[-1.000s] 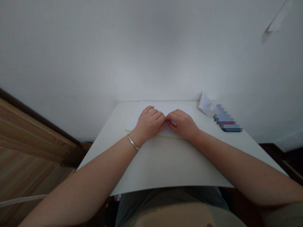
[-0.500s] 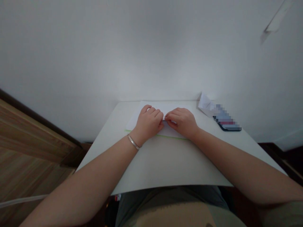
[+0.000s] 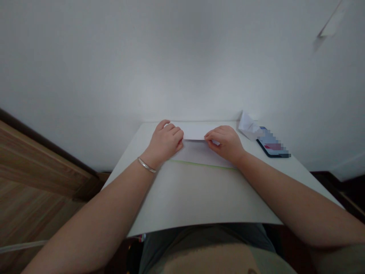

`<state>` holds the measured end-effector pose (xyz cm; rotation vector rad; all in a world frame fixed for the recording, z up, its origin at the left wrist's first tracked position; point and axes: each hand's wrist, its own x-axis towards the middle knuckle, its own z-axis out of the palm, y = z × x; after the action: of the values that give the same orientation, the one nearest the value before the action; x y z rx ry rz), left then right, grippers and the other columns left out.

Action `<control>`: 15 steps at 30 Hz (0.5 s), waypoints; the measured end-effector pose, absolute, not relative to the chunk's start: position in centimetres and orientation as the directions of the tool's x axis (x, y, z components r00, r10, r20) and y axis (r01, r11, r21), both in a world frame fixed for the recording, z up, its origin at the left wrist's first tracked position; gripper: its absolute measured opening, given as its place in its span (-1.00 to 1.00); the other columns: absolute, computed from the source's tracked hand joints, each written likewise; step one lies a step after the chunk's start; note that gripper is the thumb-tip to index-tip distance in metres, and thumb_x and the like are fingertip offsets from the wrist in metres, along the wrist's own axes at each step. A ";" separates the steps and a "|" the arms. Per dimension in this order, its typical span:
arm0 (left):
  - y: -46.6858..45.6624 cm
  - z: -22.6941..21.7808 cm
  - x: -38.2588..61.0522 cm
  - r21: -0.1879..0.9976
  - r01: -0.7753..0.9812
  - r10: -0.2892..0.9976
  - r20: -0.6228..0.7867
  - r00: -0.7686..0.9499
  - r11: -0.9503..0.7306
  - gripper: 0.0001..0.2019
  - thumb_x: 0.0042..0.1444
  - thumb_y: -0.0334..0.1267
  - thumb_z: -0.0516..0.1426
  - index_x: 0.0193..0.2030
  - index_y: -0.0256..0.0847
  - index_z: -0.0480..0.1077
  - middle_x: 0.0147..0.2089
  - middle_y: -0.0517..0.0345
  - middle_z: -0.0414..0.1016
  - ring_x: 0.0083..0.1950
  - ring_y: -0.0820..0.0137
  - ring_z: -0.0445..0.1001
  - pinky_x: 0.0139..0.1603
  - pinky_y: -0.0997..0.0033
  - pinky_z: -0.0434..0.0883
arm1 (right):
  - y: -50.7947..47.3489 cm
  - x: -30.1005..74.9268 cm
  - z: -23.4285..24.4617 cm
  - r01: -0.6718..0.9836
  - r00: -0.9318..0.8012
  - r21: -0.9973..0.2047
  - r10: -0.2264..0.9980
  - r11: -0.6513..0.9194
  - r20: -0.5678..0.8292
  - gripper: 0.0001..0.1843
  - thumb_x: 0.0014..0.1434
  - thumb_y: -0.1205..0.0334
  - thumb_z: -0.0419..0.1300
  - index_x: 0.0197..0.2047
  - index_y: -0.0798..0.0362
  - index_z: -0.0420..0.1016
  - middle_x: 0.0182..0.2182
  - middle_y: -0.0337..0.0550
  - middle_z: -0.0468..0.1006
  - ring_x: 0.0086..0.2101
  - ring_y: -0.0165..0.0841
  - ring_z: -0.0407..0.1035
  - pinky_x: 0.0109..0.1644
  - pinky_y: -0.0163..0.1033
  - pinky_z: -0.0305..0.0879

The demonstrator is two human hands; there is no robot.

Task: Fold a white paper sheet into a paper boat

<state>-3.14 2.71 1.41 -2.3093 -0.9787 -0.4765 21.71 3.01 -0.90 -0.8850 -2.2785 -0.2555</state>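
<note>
A white sheet of paper (image 3: 194, 131) lies near the far edge of the table, its near edge raised in a straight line between my hands. My left hand (image 3: 168, 140) is closed on the left part of that edge, a silver bangle around its wrist. With thumb and fingertips together, my right hand (image 3: 224, 141) pinches the edge farther right. Beneath shows another white surface (image 3: 196, 153) with a thin green near edge; I cannot tell whether it is a separate sheet or a pad. My fingers hide the ends of the raised edge.
A folded white paper piece (image 3: 249, 126) stands at the table's back right, touching or close to a phone (image 3: 272, 144) with a pixelated screen. The white table (image 3: 205, 198) meets a pale wall (image 3: 182, 68). Wooden furniture (image 3: 42, 163) is at the left.
My hands have moved apart along the paper's raised edge, the left one farther left and the right one slightly right. More of the edge now shows between them.
</note>
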 end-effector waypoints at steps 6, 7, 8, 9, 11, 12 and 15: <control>2.9 1.9 -4.0 -0.341 0.789 0.578 0.542 0.610 -0.512 -0.88 0.07 -0.39 0.03 -0.36 -0.20 0.40 -0.34 0.07 0.50 -0.23 0.24 0.41 0.14 0.07 0.23 | 3.4 22.2 -1.3 0.702 -0.424 -0.143 0.572 0.697 0.702 -0.85 0.14 0.36 0.09 -0.30 0.02 0.49 -0.25 -0.12 0.62 -0.22 -0.27 0.45 -0.08 -0.15 0.25; 2.7 2.0 -3.8 -0.292 0.814 0.587 0.576 0.568 -0.502 -0.87 0.08 -0.38 0.04 -0.32 -0.21 0.41 -0.32 0.05 0.51 -0.23 0.24 0.42 0.13 0.08 0.24 | 3.3 22.2 -1.3 0.707 -0.406 -0.157 0.578 0.689 0.708 -0.85 0.14 0.36 0.09 -0.30 0.02 0.48 -0.25 -0.11 0.62 -0.22 -0.26 0.44 -0.08 -0.15 0.26; 2.4 2.1 -3.4 -0.261 0.813 0.584 0.586 0.562 -0.521 -0.86 0.10 -0.35 0.05 -0.25 -0.22 0.42 -0.27 0.03 0.52 -0.20 0.23 0.42 0.10 0.10 0.25 | 3.3 22.1 -1.2 0.708 -0.401 -0.160 0.578 0.688 0.711 -0.85 0.14 0.35 0.09 -0.30 0.02 0.48 -0.26 -0.11 0.62 -0.21 -0.26 0.44 -0.08 -0.14 0.26; 2.1 2.2 -3.0 -0.247 0.797 0.571 0.585 0.576 -0.551 -0.81 0.13 -0.29 0.07 -0.14 -0.23 0.42 -0.18 0.01 0.53 -0.14 0.21 0.42 0.05 0.11 0.28 | 3.2 22.0 -1.0 0.705 -0.404 -0.155 0.572 0.692 0.714 -0.86 0.14 0.35 0.09 -0.31 0.02 0.48 -0.26 -0.11 0.62 -0.21 -0.26 0.44 -0.07 -0.14 0.26; 1.5 2.2 -2.1 -0.267 0.746 0.535 0.555 0.637 -0.611 -0.69 0.17 -0.19 0.09 0.04 -0.18 0.37 -0.04 0.02 0.52 -0.05 0.19 0.41 0.09 0.09 0.25 | 3.1 21.6 -0.7 0.692 -0.427 -0.131 0.549 0.710 0.719 -0.86 0.14 0.35 0.10 -0.30 0.01 0.48 -0.27 -0.14 0.62 -0.22 -0.27 0.43 -0.07 -0.16 0.25; 1.3 2.1 -1.7 -0.283 0.726 0.528 0.532 0.662 -0.626 -0.71 0.20 -0.20 0.09 0.05 -0.14 0.37 -0.03 0.06 0.53 -0.03 0.21 0.42 0.11 0.09 0.22 | 3.0 21.5 -0.6 0.684 -0.439 -0.116 0.534 0.720 0.722 -0.86 0.14 0.35 0.10 -0.30 0.01 0.48 -0.28 -0.15 0.62 -0.22 -0.27 0.43 -0.07 -0.16 0.24; 1.0 1.6 -1.2 -0.313 0.725 0.547 0.493 0.676 -0.613 -0.79 0.27 -0.27 0.01 -0.07 -0.11 0.43 -0.19 0.14 0.58 -0.16 0.29 0.48 0.00 0.17 0.27 | 2.7 21.0 -0.2 0.684 -0.470 -0.076 0.517 0.726 0.716 -0.86 0.14 0.34 0.10 -0.30 0.01 0.48 -0.29 -0.16 0.61 -0.23 -0.28 0.42 -0.06 -0.17 0.21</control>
<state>-1.25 1.04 1.60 -2.3967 -0.9834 -0.4825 21.03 2.65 -0.20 -0.9038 -2.1757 -0.2848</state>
